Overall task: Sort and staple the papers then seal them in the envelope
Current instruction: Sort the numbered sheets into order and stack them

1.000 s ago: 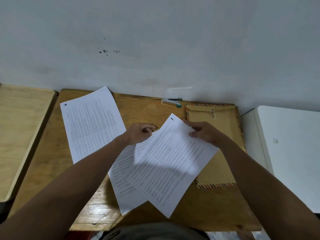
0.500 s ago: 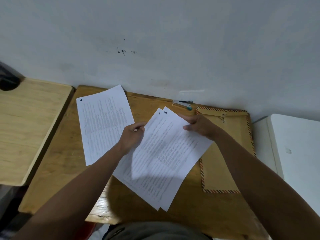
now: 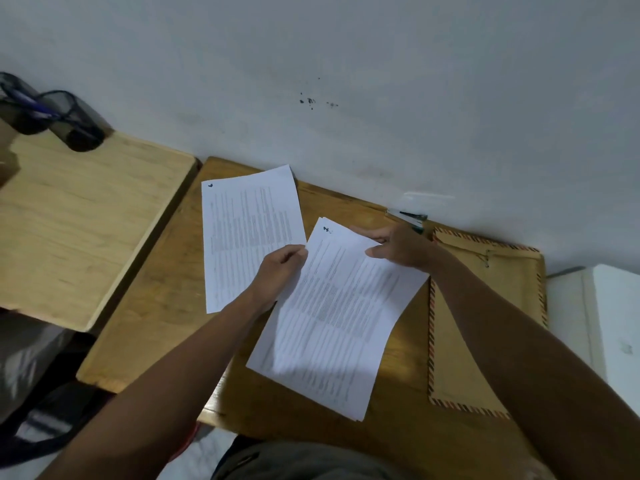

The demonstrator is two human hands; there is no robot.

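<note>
1. A mesh pen holder [image 3: 74, 123] stands at the far edge of a separate lighter desk [image 3: 79, 230] to the left, apart from the task.
2. A single printed sheet [image 3: 246, 233] lies flat near the worktop's [image 3: 156, 313] far-left corner, set apart from the rest.
3. The left hand [image 3: 277, 275] pinches the left edge of the gathered stack of papers [image 3: 339, 323] in the worktop's middle.
4. The right hand [image 3: 401, 251] grips the stack's far edge, thumb on top.
5. A stapler [image 3: 408, 218] rests at the far edge, untouched.
6. The brown striped-border envelope [image 3: 485, 327] lies along the right edge, nothing yet inside as far as shows.
7. Judgement: sorting is partway; stapling and sealing remain.
</note>
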